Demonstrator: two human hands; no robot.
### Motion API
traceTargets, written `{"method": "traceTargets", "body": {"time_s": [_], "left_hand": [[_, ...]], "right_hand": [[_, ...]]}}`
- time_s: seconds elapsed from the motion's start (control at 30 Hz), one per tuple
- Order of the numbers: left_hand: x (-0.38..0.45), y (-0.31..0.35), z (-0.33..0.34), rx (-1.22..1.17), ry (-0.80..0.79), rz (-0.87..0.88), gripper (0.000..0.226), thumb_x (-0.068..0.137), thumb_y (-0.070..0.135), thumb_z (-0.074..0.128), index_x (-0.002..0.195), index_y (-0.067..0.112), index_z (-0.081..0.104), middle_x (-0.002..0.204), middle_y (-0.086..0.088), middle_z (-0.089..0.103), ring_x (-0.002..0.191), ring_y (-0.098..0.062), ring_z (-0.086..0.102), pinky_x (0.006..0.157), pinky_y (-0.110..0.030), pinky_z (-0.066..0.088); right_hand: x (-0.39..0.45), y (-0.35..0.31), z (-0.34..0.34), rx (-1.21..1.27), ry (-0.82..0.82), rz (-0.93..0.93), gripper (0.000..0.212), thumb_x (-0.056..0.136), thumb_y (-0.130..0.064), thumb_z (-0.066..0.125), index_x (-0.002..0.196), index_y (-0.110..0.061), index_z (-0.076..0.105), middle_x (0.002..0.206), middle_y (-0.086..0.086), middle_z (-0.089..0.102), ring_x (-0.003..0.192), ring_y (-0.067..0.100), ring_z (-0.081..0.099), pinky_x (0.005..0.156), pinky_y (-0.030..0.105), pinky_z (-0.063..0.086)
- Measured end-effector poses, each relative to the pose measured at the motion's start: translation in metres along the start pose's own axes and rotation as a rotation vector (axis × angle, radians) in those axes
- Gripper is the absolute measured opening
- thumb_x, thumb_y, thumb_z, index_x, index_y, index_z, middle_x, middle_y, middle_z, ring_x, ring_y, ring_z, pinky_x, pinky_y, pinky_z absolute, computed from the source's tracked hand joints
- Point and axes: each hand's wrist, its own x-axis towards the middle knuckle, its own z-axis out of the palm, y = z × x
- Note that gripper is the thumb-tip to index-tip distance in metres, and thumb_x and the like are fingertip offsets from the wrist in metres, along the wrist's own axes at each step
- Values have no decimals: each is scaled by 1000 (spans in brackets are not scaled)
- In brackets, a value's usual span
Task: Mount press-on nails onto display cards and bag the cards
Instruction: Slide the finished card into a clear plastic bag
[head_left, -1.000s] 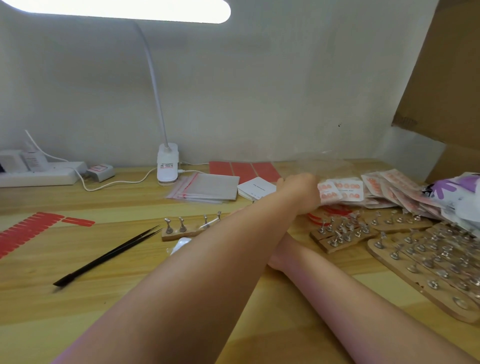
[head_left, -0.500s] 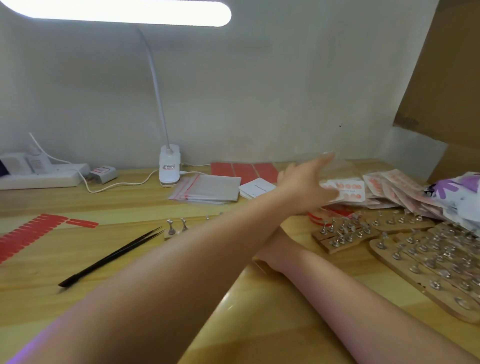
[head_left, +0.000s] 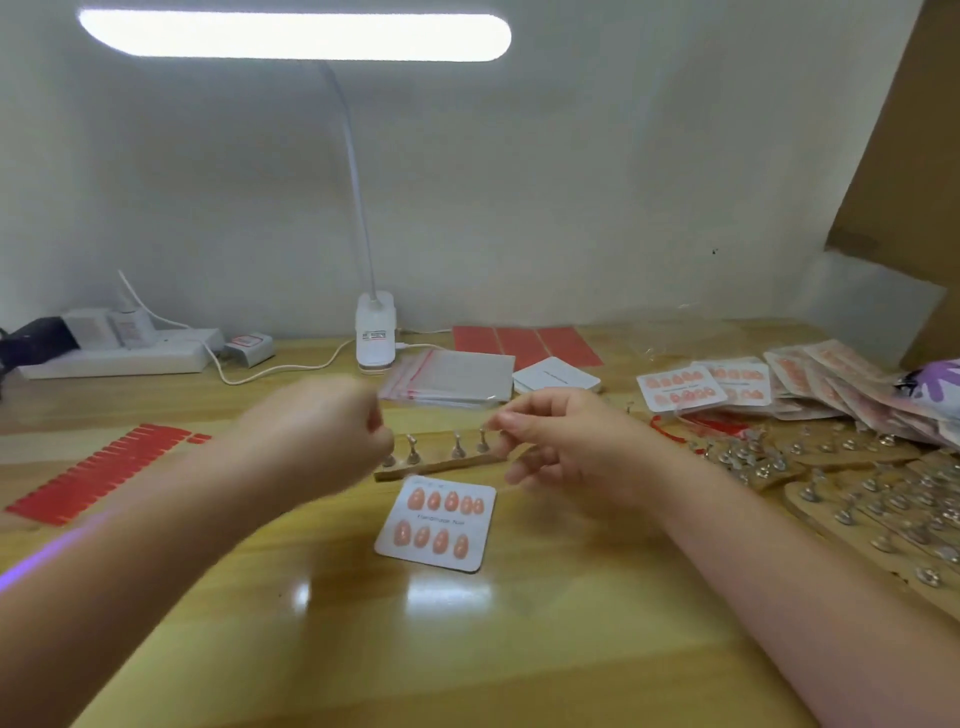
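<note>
Left hand (head_left: 332, 431) blurred, grip untellable; right hand (head_left: 566, 447) grip loosely apart; bagged cards (head_left: 737, 384) heaped right.

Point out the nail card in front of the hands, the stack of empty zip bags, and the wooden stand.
nail card (head_left: 435, 525): head view, card centre.
zip bags (head_left: 457, 375): head view, top bag's middle.
wooden stand (head_left: 441, 464): head view, front edge.

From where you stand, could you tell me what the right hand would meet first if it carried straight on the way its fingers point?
Probably the left hand: the right hand points leftward, above the wooden holder strip. Depth is unclear.
</note>
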Motion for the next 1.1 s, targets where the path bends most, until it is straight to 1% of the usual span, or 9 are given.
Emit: {"method": "traceTargets", "body": {"time_s": [0.13, 0.27, 0.37, 0.53, 0.7, 0.8, 0.93, 1.0, 1.1], "left_hand": [[-25, 3, 26, 116, -178, -8, 57, 85, 72, 34, 82, 22, 61, 79, 4, 59, 68, -11, 54, 58, -29, 43], [-38, 16, 40, 129, -156, 15, 93, 49, 96, 0, 67, 22, 53, 82, 4, 46, 79, -14, 49, 66, -33, 41], [-40, 24, 45, 251, -179, -2, 93, 56, 99, 17, 100, 27, 56, 90, 4, 38, 90, -16, 39, 69, -32, 34], [-32, 13, 43, 203, -147, 34, 83, 61, 93, 38, 108, 26, 51, 92, 8, 40, 89, -14, 40, 69, -29, 34], [-27, 5, 42, -141, -177, -16, 89, 46, 78, 74, 112, 32, 34, 95, 18, 47, 82, -4, 49, 64, -24, 42], [-24, 0, 41, -377, -150, -58, 84, 54, 49, 88, 111, 37, 27, 91, 15, 53, 71, -4, 56, 47, -15, 41], [-12, -9, 28, -939, 5, -104, 78, 58, 6, 89, 118, 31, 45, 88, -1, 65, 59, -11, 68, 44, -17, 47], [-10, -14, 17, -1183, 58, -137, 82, 50, 5, 89, 119, 30, 51, 88, -9, 69, 60, -17, 71, 44, -23, 50], [-10, -21, 6, -1300, 49, -154, 76, 45, 18, 86, 114, 26, 56, 82, -5, 74, 58, -15, 69, 41, -21, 46]], "right_hand": [[-1, -5, -13, -55, -60, 60, 29, 81, -2, 73, 109, -5, 68, 87, 8, 72, 66, 12, 65, 63, 22, 55], [-5, -10, -20, -121, -84, 94, 44, 73, -4, 80, 114, -11, 65, 108, 18, 71, 67, 9, 65, 62, 19, 52], [-6, -12, -25, -179, -57, 98, 50, 65, -10, 86, 112, -14, 67, 106, 20, 71, 67, 9, 61, 62, 23, 50], [-7, -17, -31, -160, -34, 98, 40, 77, -5, 76, 115, -11, 62, 98, 12, 75, 65, 9, 63, 62, 23, 54], [-11, -20, -33, -135, 9, 133, 37, 77, -3, 76, 112, -5, 62, 97, 12, 75, 85, 26, 74, 61, 27, 59], [-13, -22, -35, -115, 54, 123, 41, 72, -3, 79, 110, -2, 63, 95, 14, 75, 85, 27, 74, 58, 25, 57], [-14, -25, -39, -86, 130, 90, 52, 58, -8, 84, 105, -1, 65, 92, 18, 74, 83, 27, 74, 56, 23, 57], [-14, -26, -39, -68, 155, 75, 52, 56, -7, 83, 104, 0, 65, 90, 19, 74, 81, 26, 74, 55, 22, 56], [-13, -27, -35, -43, 174, 56, 49, 58, -4, 83, 104, 1, 64, 87, 19, 74, 78, 25, 74, 54, 21, 56]]}}
